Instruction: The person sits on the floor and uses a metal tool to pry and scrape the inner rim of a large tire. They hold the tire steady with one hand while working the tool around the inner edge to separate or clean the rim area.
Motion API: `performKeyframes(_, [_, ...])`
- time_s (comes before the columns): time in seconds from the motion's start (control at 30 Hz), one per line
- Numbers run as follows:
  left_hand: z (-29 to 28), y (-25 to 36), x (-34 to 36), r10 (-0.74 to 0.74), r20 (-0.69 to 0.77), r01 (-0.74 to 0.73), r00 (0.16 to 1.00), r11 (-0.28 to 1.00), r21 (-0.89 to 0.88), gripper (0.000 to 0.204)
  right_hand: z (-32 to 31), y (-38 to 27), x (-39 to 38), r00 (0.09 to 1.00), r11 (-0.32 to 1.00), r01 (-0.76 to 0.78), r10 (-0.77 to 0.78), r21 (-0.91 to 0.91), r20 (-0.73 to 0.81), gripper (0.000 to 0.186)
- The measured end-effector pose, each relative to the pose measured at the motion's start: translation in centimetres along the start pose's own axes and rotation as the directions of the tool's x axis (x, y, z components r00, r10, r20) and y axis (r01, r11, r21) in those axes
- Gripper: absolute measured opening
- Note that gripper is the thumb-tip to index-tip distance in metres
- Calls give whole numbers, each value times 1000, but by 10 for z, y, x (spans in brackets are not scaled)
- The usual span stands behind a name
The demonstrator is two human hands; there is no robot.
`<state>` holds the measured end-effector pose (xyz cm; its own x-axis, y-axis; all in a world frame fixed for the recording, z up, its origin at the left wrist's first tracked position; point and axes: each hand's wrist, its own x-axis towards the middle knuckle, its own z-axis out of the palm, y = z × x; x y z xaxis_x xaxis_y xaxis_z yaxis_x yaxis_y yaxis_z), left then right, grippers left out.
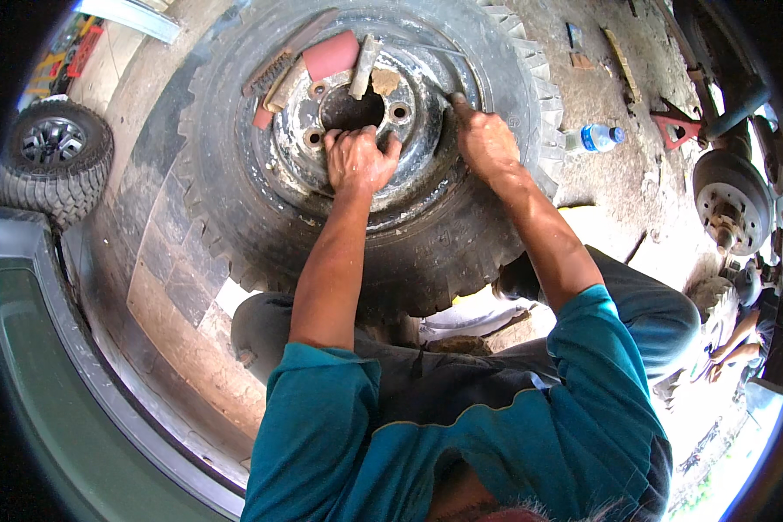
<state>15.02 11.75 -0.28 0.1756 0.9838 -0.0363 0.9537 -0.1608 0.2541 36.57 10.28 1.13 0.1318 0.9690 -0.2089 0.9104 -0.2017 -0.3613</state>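
Observation:
A big tyre (pixel 444 252) with a worn, flaking steel wheel (pixel 300 187) lies flat in front of me. My left hand (pixel 359 159) rests at the near edge of the wheel's centre hole, its fingers curled over the lip. My right hand (pixel 487 143) is closed at the right side of the wheel, a digit pressed to the rim; whatever it may hold is hidden. On the wheel's far side lie a wire brush (pixel 270 73), a reddish sheet like sandpaper (pixel 331 55), a greyish stick-like piece (pixel 365 66) and a tan crumpled scrap (pixel 385 82).
A plastic water bottle (pixel 598 137) lies right of the tyre, near a red jack stand (pixel 675 124). Farther right is a hub with a brake drum (pixel 732 202). At left are another wheel (pixel 54 157) and a green vehicle panel (pixel 52 383). Another person (pixel 744 339) shows at the right edge.

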Motion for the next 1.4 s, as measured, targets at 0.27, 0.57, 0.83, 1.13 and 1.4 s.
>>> performKeyframes(0.27, [-4, -1, 2, -22, 61, 24, 998, 999, -22, 53, -9, -6, 1, 1000, 1000, -7, 7, 20, 1, 41])
performKeyframes(0.57, [-2, -1, 2, -7, 58, 8, 998, 1000, -11, 49, 1, 2, -2, 997, 999, 30, -28, 22, -74, 49])
performKeyframes(0.83, [5, -5, -1, 13, -77, -14, 997, 1000, -7, 44, -15, -7, 0, 999, 1000, 3, -3, -10, 40, 43])
performKeyframes(1.13, [3, -1, 2, -6, -9, 6, 1000, 1000, -3, 47, 3, 1, 7, 1000, 1000, -12, 11, 29, 28, 46])
performKeyframes(1.4, [-1, 0, 1, 2, -5, -2, 1000, 1000, -2, 47, 9, 0, 9, 996, 995, 47, -40, 88, -75, 43])
